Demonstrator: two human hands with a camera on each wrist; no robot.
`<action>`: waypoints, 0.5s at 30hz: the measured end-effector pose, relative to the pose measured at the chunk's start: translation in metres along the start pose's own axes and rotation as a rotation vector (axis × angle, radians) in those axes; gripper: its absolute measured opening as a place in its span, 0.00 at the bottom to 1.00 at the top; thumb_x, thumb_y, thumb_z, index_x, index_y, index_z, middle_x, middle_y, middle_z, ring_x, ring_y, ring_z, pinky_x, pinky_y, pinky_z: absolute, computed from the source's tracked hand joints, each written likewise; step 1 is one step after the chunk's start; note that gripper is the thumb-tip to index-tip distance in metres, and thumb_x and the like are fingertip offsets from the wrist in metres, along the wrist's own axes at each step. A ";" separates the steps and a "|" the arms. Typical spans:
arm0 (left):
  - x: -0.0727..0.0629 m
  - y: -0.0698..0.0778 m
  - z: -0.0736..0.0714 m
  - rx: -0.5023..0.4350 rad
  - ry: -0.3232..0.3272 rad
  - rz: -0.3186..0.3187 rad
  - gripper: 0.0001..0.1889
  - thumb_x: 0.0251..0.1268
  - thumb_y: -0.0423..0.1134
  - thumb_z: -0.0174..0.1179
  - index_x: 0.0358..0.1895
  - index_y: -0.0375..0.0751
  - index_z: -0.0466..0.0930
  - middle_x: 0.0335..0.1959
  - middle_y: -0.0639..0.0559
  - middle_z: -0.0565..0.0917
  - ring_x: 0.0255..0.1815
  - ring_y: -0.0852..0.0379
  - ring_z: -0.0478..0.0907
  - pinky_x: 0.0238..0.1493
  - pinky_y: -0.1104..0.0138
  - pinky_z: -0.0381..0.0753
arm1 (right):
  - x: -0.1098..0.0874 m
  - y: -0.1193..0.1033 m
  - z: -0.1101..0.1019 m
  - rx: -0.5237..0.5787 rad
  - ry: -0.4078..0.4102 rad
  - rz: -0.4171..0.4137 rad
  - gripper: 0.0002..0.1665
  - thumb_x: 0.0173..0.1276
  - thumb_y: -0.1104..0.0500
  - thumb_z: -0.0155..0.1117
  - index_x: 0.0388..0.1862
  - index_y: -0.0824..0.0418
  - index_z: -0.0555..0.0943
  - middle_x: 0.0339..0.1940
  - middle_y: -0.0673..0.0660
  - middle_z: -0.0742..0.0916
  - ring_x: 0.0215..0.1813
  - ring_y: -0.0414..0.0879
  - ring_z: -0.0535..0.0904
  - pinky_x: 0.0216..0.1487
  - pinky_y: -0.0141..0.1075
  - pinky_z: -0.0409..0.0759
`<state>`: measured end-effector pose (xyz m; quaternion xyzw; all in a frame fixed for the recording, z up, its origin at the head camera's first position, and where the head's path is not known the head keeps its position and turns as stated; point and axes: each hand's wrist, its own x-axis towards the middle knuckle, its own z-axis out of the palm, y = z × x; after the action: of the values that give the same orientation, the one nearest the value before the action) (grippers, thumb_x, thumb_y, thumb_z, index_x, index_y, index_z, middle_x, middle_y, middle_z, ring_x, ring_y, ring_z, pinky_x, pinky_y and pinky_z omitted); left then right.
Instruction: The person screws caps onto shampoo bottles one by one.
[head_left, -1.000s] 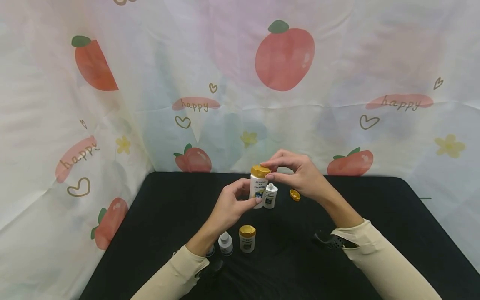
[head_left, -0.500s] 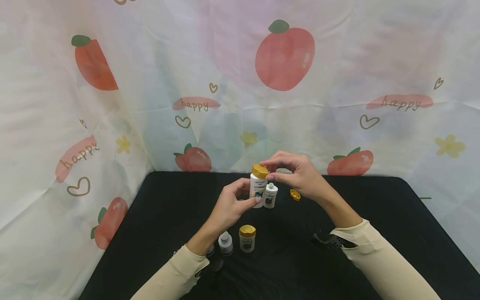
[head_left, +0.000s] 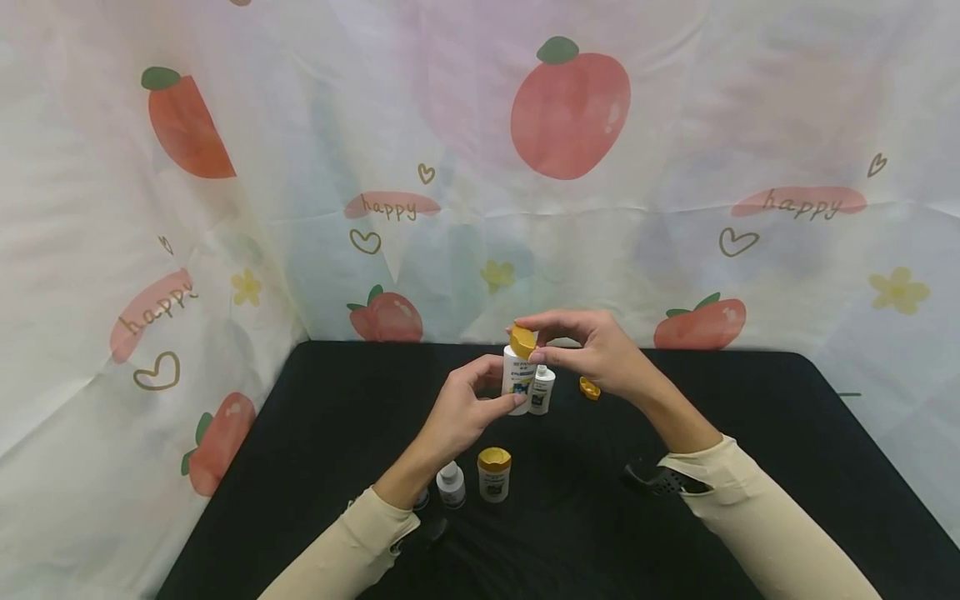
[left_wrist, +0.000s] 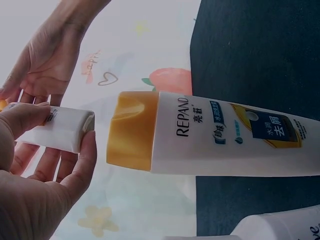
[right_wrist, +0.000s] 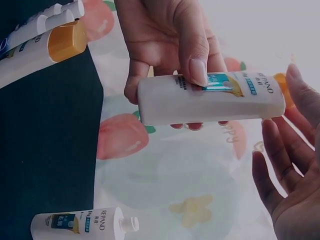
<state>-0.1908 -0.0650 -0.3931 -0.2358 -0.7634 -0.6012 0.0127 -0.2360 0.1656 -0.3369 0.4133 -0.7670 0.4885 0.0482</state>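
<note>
My left hand [head_left: 467, 402] grips a white shampoo bottle [right_wrist: 165, 107] round its lower body, upright above the table in the head view. My right hand [head_left: 596, 346] pinches the bottle's gold cap [head_left: 522, 342] between thumb and fingers. That cap sits tilted at the bottle's top; whether it is still attached cannot be told. Just right of the held bottle stands an uncapped shampoo bottle [head_left: 541, 392], its narrow white neck bare. A loose gold cap [head_left: 590, 388] lies farther right, below my right hand.
Nearer me on the black table [head_left: 585, 533] stand a gold-capped shampoo bottle [head_left: 494, 482] and a white-topped bottle [head_left: 451, 487]. Another bottle [head_left: 422, 501] is mostly hidden by my left wrist. A printed curtain [head_left: 465, 125] hangs along the back and left.
The gold cap has gone from nearly level to clearly tilted on the held bottle. My right fingers have turned with it, while my left hand keeps its grip nearly in place.
</note>
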 end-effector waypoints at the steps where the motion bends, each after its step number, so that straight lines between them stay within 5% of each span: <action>1: 0.000 0.000 0.000 0.000 -0.003 0.001 0.18 0.64 0.34 0.71 0.57 0.45 0.81 0.48 0.49 0.86 0.51 0.53 0.83 0.56 0.52 0.81 | 0.000 0.000 0.000 0.001 0.002 0.003 0.25 0.66 0.68 0.71 0.63 0.57 0.83 0.53 0.53 0.88 0.46 0.44 0.82 0.55 0.34 0.82; 15: 0.000 -0.001 0.000 0.018 -0.011 0.013 0.18 0.65 0.35 0.70 0.57 0.46 0.81 0.46 0.52 0.86 0.48 0.57 0.84 0.52 0.60 0.82 | 0.001 0.001 0.002 -0.003 0.014 -0.032 0.27 0.62 0.69 0.74 0.61 0.58 0.83 0.50 0.50 0.84 0.47 0.45 0.81 0.59 0.34 0.80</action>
<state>-0.1908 -0.0654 -0.3937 -0.2439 -0.7674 -0.5929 0.0143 -0.2364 0.1633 -0.3379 0.4220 -0.7605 0.4896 0.0621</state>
